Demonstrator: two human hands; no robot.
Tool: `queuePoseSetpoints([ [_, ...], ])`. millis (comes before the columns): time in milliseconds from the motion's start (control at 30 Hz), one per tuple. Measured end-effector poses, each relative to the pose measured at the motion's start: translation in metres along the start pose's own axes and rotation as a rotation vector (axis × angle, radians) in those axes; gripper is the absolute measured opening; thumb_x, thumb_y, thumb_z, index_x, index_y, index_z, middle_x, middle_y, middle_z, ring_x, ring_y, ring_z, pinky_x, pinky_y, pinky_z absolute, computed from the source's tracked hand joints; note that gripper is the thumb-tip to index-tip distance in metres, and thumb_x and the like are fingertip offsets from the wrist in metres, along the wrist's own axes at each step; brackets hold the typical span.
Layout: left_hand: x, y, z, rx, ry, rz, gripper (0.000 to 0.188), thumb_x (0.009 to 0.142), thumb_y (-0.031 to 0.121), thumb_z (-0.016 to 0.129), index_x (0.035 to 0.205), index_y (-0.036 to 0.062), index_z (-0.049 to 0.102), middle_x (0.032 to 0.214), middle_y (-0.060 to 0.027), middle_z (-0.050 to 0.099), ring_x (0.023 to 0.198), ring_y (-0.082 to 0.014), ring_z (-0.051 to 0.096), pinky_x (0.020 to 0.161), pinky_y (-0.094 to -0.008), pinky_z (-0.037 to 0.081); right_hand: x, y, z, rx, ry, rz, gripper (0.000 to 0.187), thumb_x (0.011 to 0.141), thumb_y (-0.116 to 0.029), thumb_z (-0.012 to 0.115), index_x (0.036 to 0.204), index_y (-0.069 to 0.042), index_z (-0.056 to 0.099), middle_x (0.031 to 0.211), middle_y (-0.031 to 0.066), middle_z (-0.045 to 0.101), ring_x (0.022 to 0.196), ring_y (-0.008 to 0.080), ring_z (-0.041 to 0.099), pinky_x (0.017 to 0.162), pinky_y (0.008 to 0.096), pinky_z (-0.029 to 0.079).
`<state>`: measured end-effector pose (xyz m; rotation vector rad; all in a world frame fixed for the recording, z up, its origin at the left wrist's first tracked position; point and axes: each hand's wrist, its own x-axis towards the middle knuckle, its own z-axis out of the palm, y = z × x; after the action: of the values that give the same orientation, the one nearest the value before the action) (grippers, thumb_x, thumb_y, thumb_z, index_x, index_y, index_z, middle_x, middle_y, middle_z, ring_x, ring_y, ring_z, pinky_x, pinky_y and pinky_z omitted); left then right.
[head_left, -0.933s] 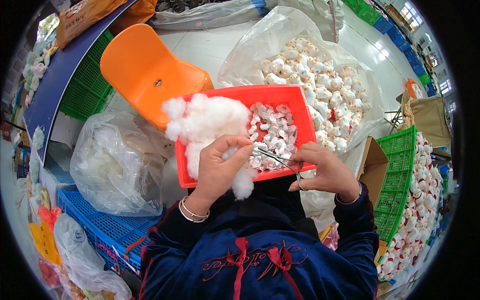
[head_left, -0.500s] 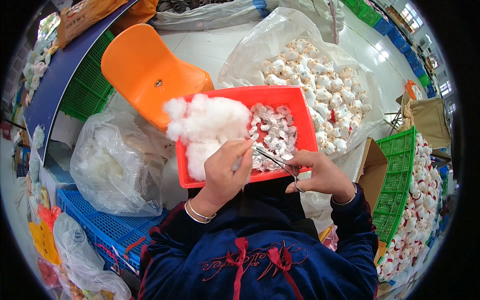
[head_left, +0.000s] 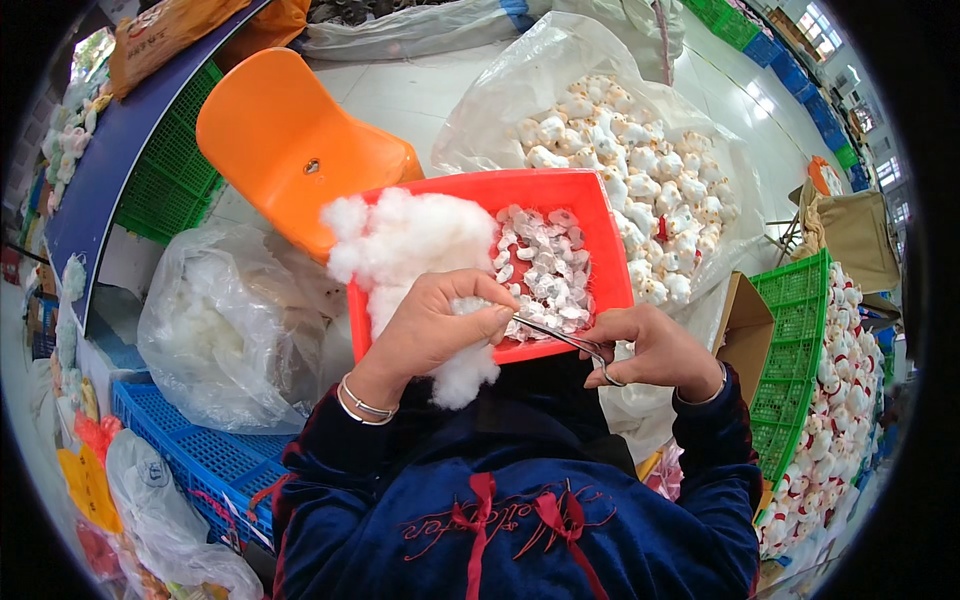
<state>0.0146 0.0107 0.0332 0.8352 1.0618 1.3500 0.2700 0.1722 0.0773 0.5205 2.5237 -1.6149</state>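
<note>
My right hand [head_left: 652, 350] has its thumb and fingers at the ring handles of metal forceps [head_left: 565, 338], which point left. Their tip meets the pinched thumb and forefinger of my left hand [head_left: 430, 325]; a small piece there is mostly hidden. A tuft of white fibre stuffing [head_left: 465, 380] sits in my left hand and hangs below it. Both hands are over the near edge of a red tray [head_left: 612, 250]. On its left side lies a heap of white stuffing [head_left: 425, 240]; on its right, many small whitish fabric pieces [head_left: 545, 262].
An orange chair [head_left: 290, 130] stands beyond the tray. A clear bag of small white plush pieces [head_left: 640, 190] lies at far right. Green crates [head_left: 790, 350] and an open cardboard box [head_left: 745, 325] are to the right. A bag of stuffing [head_left: 225, 330] and blue crate [head_left: 200, 430] are left.
My left hand has turned and shifted slightly left, and the stuffing tuft now shows under it. The forceps' shanks have come closer together, their tip still at my left fingertips.
</note>
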Motion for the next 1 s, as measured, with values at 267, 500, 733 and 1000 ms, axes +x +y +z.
queuePoseSetpoints([
  [267, -0.008, 0.003, -0.009, 0.229, 0.012, 0.021, 0.012, 0.093, 0.008, 0.074, 0.101, -0.0006, 0.072, 0.092, -0.0023, 0.071, 0.087, -0.0093, 0.065, 0.083, -0.0270, 0.054, -0.010, -0.003, -0.003, -0.080, 0.024, -0.008, 0.035, 0.076, -0.016, 0.091, 0.104, 0.000, 0.076, 0.074, 0.0051, 0.060, 0.069, 0.0160, 0.059, 0.069, 0.0320, 0.049],
  [500, 0.001, -0.004, 0.003, 0.315, 0.008, 0.063, 0.011, 0.089, 0.003, 0.072, 0.099, 0.0006, 0.071, 0.094, -0.0035, 0.072, 0.089, -0.0101, 0.068, 0.083, -0.0267, 0.054, -0.007, -0.007, -0.007, -0.131, 0.030, -0.015, 0.035, 0.075, -0.016, 0.091, 0.103, -0.001, 0.076, 0.075, 0.0052, 0.061, 0.069, 0.0166, 0.060, 0.068, 0.0319, 0.050],
  [733, -0.007, 0.006, -0.008, 0.371, -0.018, 0.073, 0.008, 0.085, 0.005, 0.070, 0.092, 0.0007, 0.071, 0.089, -0.0030, 0.071, 0.085, -0.0096, 0.065, 0.082, -0.0262, 0.052, -0.015, -0.004, -0.003, -0.082, 0.018, 0.011, 0.033, 0.075, -0.017, 0.091, 0.098, -0.001, 0.075, 0.074, 0.0058, 0.062, 0.069, 0.0181, 0.061, 0.066, 0.0330, 0.049],
  [1000, -0.001, 0.009, 0.011, 0.356, 0.029, 0.151, 0.010, 0.086, 0.005, 0.073, 0.096, 0.0004, 0.073, 0.091, -0.0028, 0.071, 0.090, -0.0092, 0.066, 0.084, -0.0256, 0.052, -0.015, -0.006, -0.007, -0.197, 0.061, 0.002, 0.032, 0.074, -0.019, 0.091, 0.095, -0.002, 0.075, 0.073, 0.0067, 0.061, 0.067, 0.0210, 0.060, 0.064, 0.0347, 0.048],
])
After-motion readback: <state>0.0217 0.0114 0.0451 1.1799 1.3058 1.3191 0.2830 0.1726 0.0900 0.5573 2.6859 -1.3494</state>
